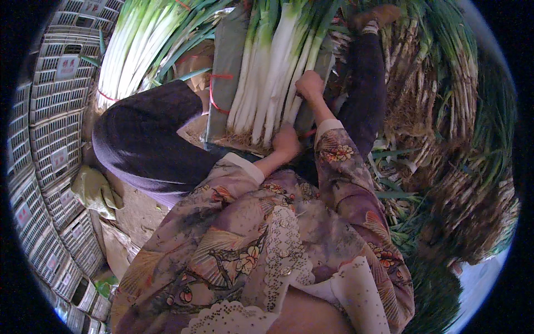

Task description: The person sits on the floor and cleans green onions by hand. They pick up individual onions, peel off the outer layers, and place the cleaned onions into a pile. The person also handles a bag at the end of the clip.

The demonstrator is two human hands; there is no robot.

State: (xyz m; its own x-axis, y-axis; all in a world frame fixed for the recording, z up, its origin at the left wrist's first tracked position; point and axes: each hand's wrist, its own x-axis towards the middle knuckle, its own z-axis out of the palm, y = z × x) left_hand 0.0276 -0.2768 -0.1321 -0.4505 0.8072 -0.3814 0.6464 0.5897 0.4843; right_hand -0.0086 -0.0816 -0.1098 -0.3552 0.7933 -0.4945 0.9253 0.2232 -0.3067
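Observation:
A row of trimmed scallions, with long white shanks and green tops, lies in front of me on a grey flat support. At the right edge of the row, my right hand is curled closed around a stalk's white shank. My left hand is down by the root ends, touching or very near them. It is blurred, and its fingers are hidden from me. Red string lies across the support's left side.
A tied bundle of cleaned scallions lies to the left, beyond my bent knee. Stacked plastic crates form a wall at far left. Untrimmed scallions with soil on their roots are heaped along the right. A cloth bag rests on the floor.

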